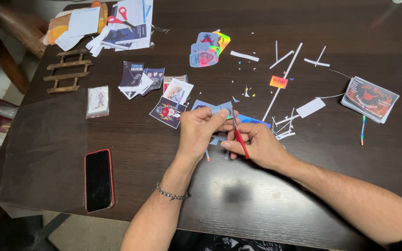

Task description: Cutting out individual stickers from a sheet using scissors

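Grip closed: red-handled scissors [238, 135] are held in the right hand [257, 145]; a sticker sheet [216, 109] is pinched by the left hand [201, 130] above the worktop [266, 195]. Trimming judged underway; steady feeding is needed.

A single head-worn camera looked steeply down on the dark wooden table [303, 186] from the person's seat at its near edge, facing the far side. It sat close, so the table filled almost the whole view, floor showing only beyond its left corner.
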